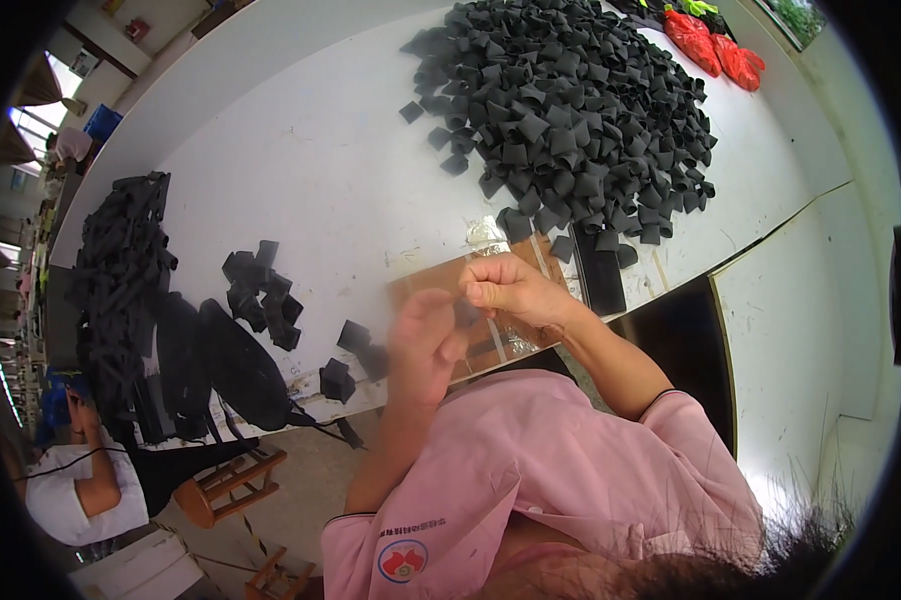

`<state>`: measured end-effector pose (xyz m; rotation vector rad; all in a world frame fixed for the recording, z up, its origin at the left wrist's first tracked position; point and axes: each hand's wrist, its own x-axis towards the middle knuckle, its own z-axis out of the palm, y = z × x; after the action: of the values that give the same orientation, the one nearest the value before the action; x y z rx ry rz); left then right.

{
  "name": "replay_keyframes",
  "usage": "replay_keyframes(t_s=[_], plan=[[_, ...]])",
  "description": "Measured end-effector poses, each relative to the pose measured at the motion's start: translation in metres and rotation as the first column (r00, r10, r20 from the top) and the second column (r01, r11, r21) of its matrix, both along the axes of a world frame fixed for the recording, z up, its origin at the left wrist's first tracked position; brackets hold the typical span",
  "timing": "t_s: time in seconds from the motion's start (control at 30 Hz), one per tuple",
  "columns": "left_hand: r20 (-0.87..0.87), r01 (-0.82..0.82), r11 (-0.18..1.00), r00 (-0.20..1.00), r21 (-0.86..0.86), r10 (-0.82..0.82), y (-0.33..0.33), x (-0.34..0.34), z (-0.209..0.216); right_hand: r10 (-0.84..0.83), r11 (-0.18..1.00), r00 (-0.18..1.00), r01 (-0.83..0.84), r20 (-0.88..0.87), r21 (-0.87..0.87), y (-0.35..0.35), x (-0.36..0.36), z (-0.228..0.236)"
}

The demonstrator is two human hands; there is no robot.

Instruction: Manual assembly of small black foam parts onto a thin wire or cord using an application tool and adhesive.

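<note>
Pink cloth makes up the shirt [560, 450] below the fingers; on its chest are a round, blue-rimmed emblem [402, 561] with a red figure and a line of dark lettering [417, 527]. The right forearm [620, 365] slants in from the right, and the right fingers [490, 285] are curled together, thumb against forefinger. The left fingers [432, 322] are bent and blurred; I cannot tell whether they are apart or clamped on anything. A dark patch between the two hands is too blurred to make out. Beneath the fingers, taped brown cardboard [425, 282] lies on the white surface [310, 160]. Black fabric pieces [570, 120] are heaped beyond the fingers; a smaller cluster [282, 305] lies to their left. Red plastic bags [694, 43] sit well beyond the right fingers, contents hidden.
</note>
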<state>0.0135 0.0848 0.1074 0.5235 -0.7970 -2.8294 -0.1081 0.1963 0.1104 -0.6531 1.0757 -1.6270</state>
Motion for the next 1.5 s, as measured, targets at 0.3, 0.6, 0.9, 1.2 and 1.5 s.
replay_keyframes(t_s=[0.3,0.6,0.9,1.2,1.5], plan=[[-0.045,-0.175,0.585,0.972,-0.792,0.230,0.008,-0.009,0.023,-0.402,0.900,0.784,0.433,-0.474,-0.048,0.017,0.017,0.003],[-0.213,-0.221,0.268,0.975,-0.938,0.056,-0.002,-0.009,0.033,-0.519,0.788,0.169,0.475,-0.838,-0.392,0.013,0.038,0.029],[-0.165,-0.376,0.762,0.925,-0.527,0.343,0.001,-0.001,0.025,-0.547,0.728,-0.067,0.453,-0.834,-0.514,0.004,0.037,0.036],[-0.130,-0.389,0.745,0.915,-0.542,0.383,0.002,0.002,0.007,-0.584,0.768,0.110,0.396,-0.804,-0.504,0.002,0.025,0.010],[-0.275,-0.394,0.580,0.918,-0.713,0.285,0.008,-0.001,0.029,-0.481,0.866,0.463,0.384,-0.744,-0.321,0.006,0.020,0.014]])
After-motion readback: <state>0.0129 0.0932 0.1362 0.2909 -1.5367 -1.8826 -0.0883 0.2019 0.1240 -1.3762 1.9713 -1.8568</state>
